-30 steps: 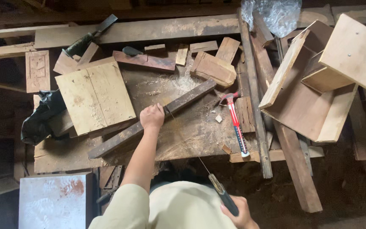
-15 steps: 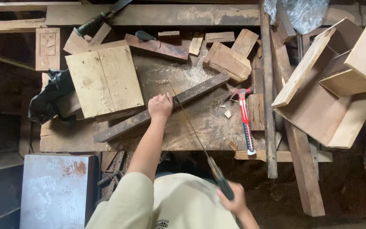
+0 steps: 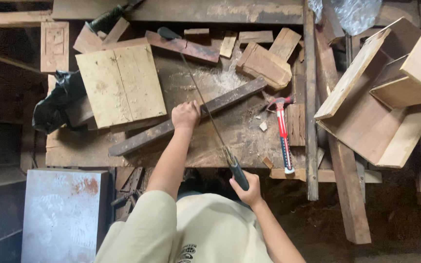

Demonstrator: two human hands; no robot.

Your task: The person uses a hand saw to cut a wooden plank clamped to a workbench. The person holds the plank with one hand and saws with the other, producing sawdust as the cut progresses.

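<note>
A long dark wooden strip [image 3: 230, 99] lies slantwise on the worn workbench [image 3: 74, 151]. My left hand [image 3: 185, 115] presses down on the middle of that strip. My right hand [image 3: 247, 189] grips the dark handle of a hand saw [image 3: 205, 109]. The thin blade runs from the handle up and to the left, crossing the strip just beside my left hand. Sawdust is scattered on the bench behind the strip.
A red-handled claw hammer [image 3: 283, 134] lies to the right of the strip. A pale square board [image 3: 121, 84] rests at the left, with a black bag [image 3: 57, 104] beside it. Wood offcuts [image 3: 265, 63] sit behind, an open wooden box [image 3: 391, 107] at the right, a grey sheet [image 3: 64, 214] below left.
The saw has been pushed forward: the blade now reaches far across the strip and my right hand has come up toward the bench edge. My left hand stays on the strip.
</note>
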